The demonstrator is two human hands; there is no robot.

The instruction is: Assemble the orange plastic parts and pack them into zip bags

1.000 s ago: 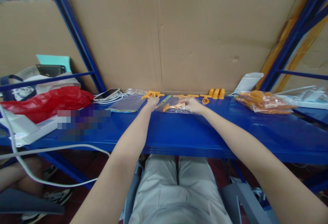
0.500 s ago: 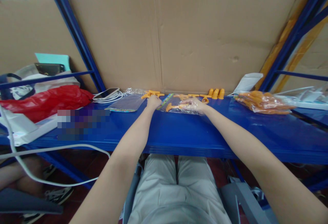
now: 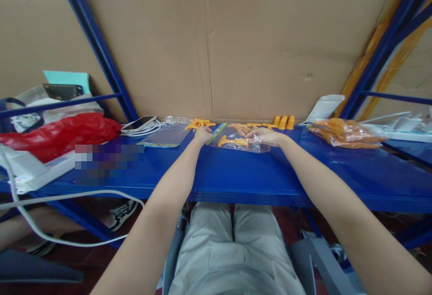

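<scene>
My left hand is closed on the left end of a clear plastic bag, by its coloured strip. Inside the bag an orange T-ended plastic piece lies in front, with another orange piece behind it. My right hand is at the bag's right end, fingers bent together on the crinkled film; its fingertips are partly hidden. More orange pieces lie just behind my left hand. A flat clear bag rests to its left.
Several orange thimble-like pieces stand at the back. A filled bag of orange parts lies on the right. On the left are a phone, a coiled white cable and a red bag. Cardboard closes off the blue shelf.
My right hand has moved slightly right, uncovering more of the orange piece in the bag. My left hand stays nearly in place. A nearby person's foot has shifted under the shelf.
</scene>
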